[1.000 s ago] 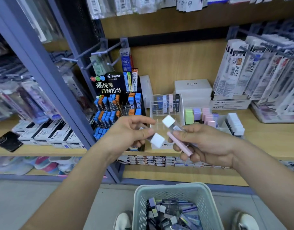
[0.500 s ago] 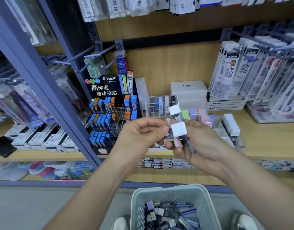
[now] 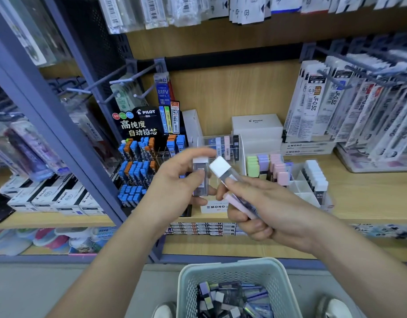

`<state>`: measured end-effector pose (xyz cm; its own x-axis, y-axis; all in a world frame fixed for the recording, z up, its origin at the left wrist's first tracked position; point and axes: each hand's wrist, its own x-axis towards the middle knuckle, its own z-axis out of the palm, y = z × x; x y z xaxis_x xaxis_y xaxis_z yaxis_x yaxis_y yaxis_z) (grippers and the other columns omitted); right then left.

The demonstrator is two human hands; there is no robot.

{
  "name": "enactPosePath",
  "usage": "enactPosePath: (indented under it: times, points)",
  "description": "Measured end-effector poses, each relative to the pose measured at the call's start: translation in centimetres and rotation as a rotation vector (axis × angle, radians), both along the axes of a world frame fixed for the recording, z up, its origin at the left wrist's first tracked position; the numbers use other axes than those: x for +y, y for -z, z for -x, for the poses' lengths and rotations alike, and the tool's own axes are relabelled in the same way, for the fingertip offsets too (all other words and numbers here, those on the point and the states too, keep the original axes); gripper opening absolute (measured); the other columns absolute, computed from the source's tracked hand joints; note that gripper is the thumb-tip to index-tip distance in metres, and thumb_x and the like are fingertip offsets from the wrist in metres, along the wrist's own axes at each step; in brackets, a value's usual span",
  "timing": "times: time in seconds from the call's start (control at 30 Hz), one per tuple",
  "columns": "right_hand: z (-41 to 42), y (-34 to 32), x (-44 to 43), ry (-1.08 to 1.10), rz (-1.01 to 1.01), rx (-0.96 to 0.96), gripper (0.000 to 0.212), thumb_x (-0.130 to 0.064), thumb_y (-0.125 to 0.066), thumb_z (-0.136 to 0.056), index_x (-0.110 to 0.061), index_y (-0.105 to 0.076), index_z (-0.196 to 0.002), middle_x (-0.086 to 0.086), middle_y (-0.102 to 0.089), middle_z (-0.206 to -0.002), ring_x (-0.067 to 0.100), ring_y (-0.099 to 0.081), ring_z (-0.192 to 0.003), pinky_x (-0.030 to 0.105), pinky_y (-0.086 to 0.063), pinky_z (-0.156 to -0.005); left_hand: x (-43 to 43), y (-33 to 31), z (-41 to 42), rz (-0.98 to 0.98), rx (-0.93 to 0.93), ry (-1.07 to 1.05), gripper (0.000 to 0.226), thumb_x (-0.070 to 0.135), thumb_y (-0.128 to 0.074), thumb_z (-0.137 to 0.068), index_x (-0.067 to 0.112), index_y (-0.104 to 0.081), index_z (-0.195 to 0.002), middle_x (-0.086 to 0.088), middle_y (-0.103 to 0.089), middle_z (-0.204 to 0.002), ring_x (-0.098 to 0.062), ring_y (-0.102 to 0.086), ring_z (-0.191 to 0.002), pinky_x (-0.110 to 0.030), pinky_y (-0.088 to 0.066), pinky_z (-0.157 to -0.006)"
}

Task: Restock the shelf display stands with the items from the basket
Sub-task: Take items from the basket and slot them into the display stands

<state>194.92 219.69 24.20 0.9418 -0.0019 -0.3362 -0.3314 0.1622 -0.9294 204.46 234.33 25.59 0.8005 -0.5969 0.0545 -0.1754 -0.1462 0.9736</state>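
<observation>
My left hand [image 3: 175, 182] grips a small white-capped lead case [image 3: 200, 175] upright in front of the shelf. Just to its right, my right hand [image 3: 269, 210] holds two more cases: a white-capped clear one [image 3: 223, 169] tilted up to the left and a pink one [image 3: 238, 204] under it. Behind both hands stands the clear MONO display stand [image 3: 223, 145], with a few cases in its back slots. The pale green basket [image 3: 191, 285] sits on the floor below, filled with several lead cases [image 3: 232, 299].
A black Pilot lead display [image 3: 147, 148] with blue and orange cases stands left of the MONO stand. Pastel erasers [image 3: 266, 166] and a white divided tray [image 3: 310, 182] lie to the right. Refill packs hang on hooks [image 3: 349, 102] at right. My shoes flank the basket.
My left hand has turned its case upright and drawn it slightly left of the right hand's cases. Both hands rose a little toward the MONO stand.
</observation>
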Motion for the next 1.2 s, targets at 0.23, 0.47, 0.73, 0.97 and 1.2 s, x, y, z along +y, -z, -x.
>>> enactPosePath:
  times: [0.23, 0.47, 0.73, 0.97, 1.2]
  points:
    - [-0.2, 0.1, -0.5, -0.04, -0.005, -0.024, 0.026, -0.048, -0.051, -0.092, -0.023, -0.058, -0.085, -0.001, -0.045, -0.06, 0.008, -0.025, -0.046, 0.015, -0.018, -0.039, -1.3, 0.0, 0.2, 0.079, 0.1, -0.019, 0.025, 0.02, -0.052, -0.095, 0.023, -0.076, -0.086, -0.006, -0.071, -0.08, -0.02, -0.065, -0.075, -0.038, -0.058, -0.071]
    - [-0.1, 0.5, -1.7, -0.039, 0.164, -0.018, 0.016, -0.036, -0.07, -0.082, -0.03, -0.059, -0.072, -0.009, -0.035, -0.055, 0.007, -0.024, -0.044, 0.016, -0.021, -0.038, -0.8, -0.1, -1.1, 0.114, 0.015, -0.033, 0.023, 0.016, -0.045, -0.099, 0.013, -0.068, -0.101, -0.002, -0.069, -0.072, -0.01, -0.064, -0.066, -0.022, -0.05, -0.059]
    - [-1.3, 0.3, -1.2, 0.012, -0.183, -0.031, 0.032, -0.044, -0.068, -0.075, -0.016, -0.065, -0.087, 0.002, -0.032, -0.065, 0.005, -0.017, -0.041, 0.013, -0.011, -0.036, -1.5, 0.8, -1.0, 0.103, -0.007, 0.066, 0.019, 0.012, -0.047, -0.097, 0.012, -0.066, -0.098, 0.003, -0.067, -0.077, -0.011, -0.061, -0.074, -0.023, -0.05, -0.069]
    - [-2.5, 0.0, -1.3, 0.03, -0.211, -0.085, 0.042, -0.041, -0.071, -0.071, -0.013, -0.069, -0.103, 0.02, -0.049, -0.079, 0.004, -0.022, -0.042, 0.013, -0.017, -0.035, -1.4, 0.1, -1.3, 0.179, -0.073, 0.024, 0.032, 0.006, -0.051, -0.095, 0.024, -0.063, -0.119, 0.018, -0.064, -0.07, 0.004, -0.057, -0.073, -0.011, -0.044, -0.071]
    - [-3.2, -0.3, -1.4, 0.133, -0.123, -0.032, 0.016, -0.022, -0.049, -0.094, -0.012, -0.061, -0.091, 0.005, -0.053, -0.063, 0.007, -0.02, -0.041, 0.017, -0.01, -0.039, -1.4, 0.2, -1.6, 0.231, 0.099, -0.051, 0.039, 0.007, -0.056, -0.092, 0.027, -0.058, -0.126, -0.001, -0.069, -0.072, -0.011, -0.058, -0.063, -0.024, -0.048, -0.058]
